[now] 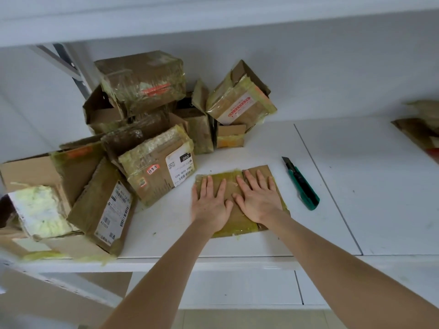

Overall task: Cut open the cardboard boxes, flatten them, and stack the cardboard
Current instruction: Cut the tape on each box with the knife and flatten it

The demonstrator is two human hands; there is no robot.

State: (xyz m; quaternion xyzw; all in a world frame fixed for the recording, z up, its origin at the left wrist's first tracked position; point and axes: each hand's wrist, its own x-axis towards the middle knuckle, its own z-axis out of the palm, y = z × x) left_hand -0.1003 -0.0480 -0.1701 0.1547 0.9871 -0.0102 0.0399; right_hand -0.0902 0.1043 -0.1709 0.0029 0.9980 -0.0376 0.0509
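Observation:
A flattened cardboard box (247,224) with yellowed tape lies on the white table (356,186) in front of me. My left hand (210,203) and my right hand (257,199) press flat on it side by side, fingers straight and spread. A green utility knife (301,185) lies on the table just right of the flattened piece, untouched. A pile of several taped cardboard boxes (142,129) fills the left and back of the table, some opened, some closed.
More flat cardboard (418,131) lies at the far right edge. A white wall stands behind the table, and a white shelf hangs overhead. A seam runs across the tabletop right of the knife. The table's front edge is just below my forearms.

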